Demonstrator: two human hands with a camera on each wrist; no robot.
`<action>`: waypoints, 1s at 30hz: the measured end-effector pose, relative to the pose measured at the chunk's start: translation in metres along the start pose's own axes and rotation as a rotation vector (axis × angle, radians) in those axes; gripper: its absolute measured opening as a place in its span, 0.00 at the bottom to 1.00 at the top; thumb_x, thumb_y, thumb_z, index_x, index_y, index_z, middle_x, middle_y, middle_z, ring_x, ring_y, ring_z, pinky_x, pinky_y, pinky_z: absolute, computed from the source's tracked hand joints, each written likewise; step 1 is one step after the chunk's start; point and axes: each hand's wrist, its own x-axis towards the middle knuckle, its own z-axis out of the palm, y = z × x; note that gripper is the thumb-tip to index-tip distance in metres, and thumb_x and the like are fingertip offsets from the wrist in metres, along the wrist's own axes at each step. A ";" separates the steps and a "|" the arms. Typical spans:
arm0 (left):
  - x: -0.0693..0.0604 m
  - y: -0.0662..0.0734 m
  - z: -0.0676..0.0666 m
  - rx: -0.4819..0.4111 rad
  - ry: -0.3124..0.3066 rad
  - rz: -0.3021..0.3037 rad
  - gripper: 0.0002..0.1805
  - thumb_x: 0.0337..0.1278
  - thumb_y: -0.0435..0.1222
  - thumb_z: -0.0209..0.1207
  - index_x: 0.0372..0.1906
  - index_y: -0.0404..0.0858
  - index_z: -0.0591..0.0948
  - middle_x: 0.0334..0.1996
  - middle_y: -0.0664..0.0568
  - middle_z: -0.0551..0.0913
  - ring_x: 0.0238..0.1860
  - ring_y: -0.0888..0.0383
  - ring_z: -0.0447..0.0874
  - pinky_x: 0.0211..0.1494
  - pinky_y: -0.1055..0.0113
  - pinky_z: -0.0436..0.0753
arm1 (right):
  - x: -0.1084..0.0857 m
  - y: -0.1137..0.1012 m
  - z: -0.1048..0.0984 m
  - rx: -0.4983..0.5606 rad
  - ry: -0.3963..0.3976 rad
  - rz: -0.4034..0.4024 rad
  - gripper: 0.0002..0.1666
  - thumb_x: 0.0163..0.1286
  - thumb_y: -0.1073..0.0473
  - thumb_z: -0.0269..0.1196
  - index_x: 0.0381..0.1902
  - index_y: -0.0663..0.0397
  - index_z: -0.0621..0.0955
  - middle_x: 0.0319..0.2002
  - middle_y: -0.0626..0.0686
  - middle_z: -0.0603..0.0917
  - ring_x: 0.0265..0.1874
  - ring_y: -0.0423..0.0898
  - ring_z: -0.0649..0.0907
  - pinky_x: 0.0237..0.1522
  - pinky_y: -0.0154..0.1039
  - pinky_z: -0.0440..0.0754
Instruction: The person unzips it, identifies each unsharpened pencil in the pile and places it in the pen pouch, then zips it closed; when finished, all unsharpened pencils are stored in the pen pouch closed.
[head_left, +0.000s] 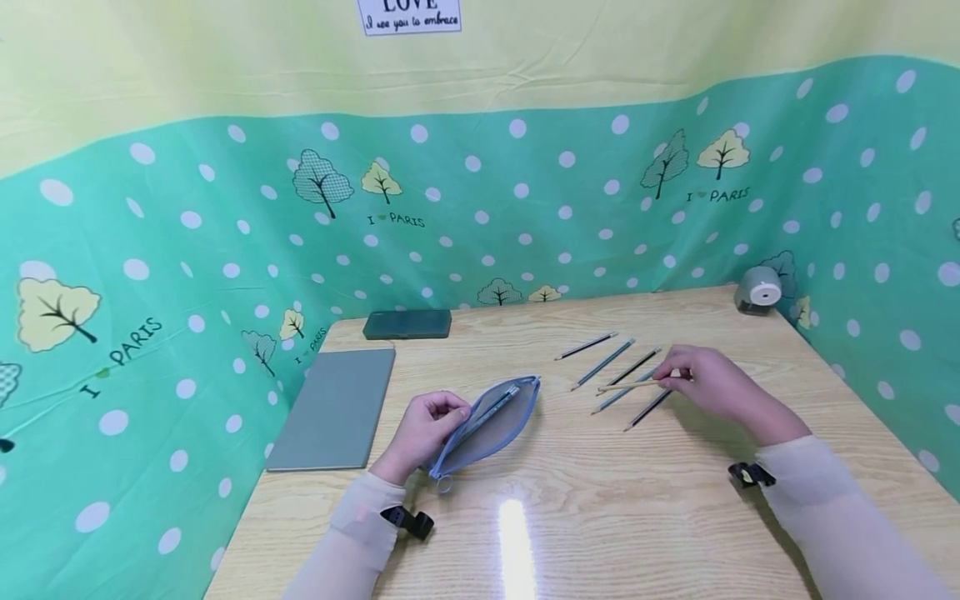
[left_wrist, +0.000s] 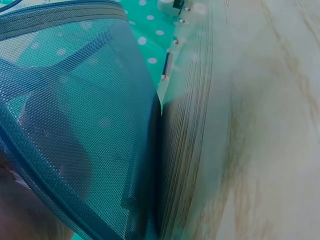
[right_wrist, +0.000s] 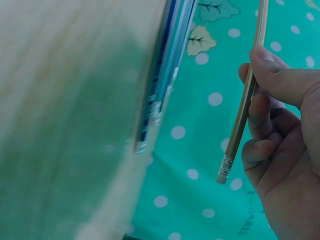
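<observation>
My left hand (head_left: pixel 422 429) pinches the near-left rim of a blue mesh zip pouch (head_left: pixel 491 447), whose mouth gapes. Inside it lies at least one pencil (head_left: pixel 497 407), its end showing at the opening. The mesh side of the pouch (left_wrist: pixel 95 120) fills much of the left wrist view. Over the right part of the table, my right hand (head_left: pixel 708 385) grips a natural-wood pencil (head_left: pixel 628 386) between thumb and fingers. In the right wrist view that pencil (right_wrist: pixel 242 115) has its eraser end low. Below it several dark and blue pencils (head_left: pixel 606 362) lie on the table, side by side.
A grey flat board or notebook (head_left: pixel 333 408) lies at the left of the wooden table (head_left: pixel 600 508). Behind it is a dark green case (head_left: pixel 407 324). A grey-and-white pencil sharpener (head_left: pixel 757 290) stands at the back right corner. Polka-dot curtains (head_left: pixel 450 200) border the table.
</observation>
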 end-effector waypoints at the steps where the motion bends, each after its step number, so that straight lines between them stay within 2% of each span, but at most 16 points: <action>1: 0.000 0.000 0.000 -0.003 -0.001 0.000 0.07 0.70 0.30 0.65 0.43 0.29 0.88 0.31 0.49 0.87 0.26 0.64 0.78 0.32 0.72 0.76 | 0.002 -0.003 -0.001 -0.012 0.006 -0.013 0.08 0.66 0.67 0.73 0.39 0.48 0.91 0.34 0.39 0.83 0.31 0.40 0.77 0.32 0.37 0.78; 11: -0.001 0.002 0.000 0.006 -0.008 -0.011 0.07 0.71 0.31 0.63 0.43 0.30 0.88 0.32 0.45 0.87 0.26 0.64 0.77 0.31 0.72 0.75 | 0.022 -0.039 -0.002 -0.037 0.020 -0.126 0.11 0.65 0.69 0.74 0.38 0.46 0.90 0.35 0.38 0.81 0.33 0.38 0.80 0.36 0.39 0.81; 19: 0.000 -0.001 0.000 0.005 0.004 -0.016 0.06 0.70 0.31 0.64 0.42 0.32 0.89 0.30 0.53 0.87 0.26 0.64 0.77 0.31 0.72 0.76 | 0.035 -0.067 0.005 -0.036 0.063 -0.251 0.12 0.63 0.69 0.76 0.37 0.45 0.91 0.34 0.37 0.79 0.30 0.34 0.78 0.31 0.36 0.79; 30: 0.000 -0.001 0.000 0.000 -0.002 -0.015 0.08 0.71 0.32 0.64 0.43 0.29 0.88 0.34 0.41 0.88 0.28 0.64 0.79 0.33 0.72 0.77 | 0.049 -0.093 0.020 -0.006 0.091 -0.406 0.13 0.59 0.71 0.77 0.37 0.48 0.91 0.35 0.41 0.80 0.32 0.36 0.80 0.32 0.35 0.80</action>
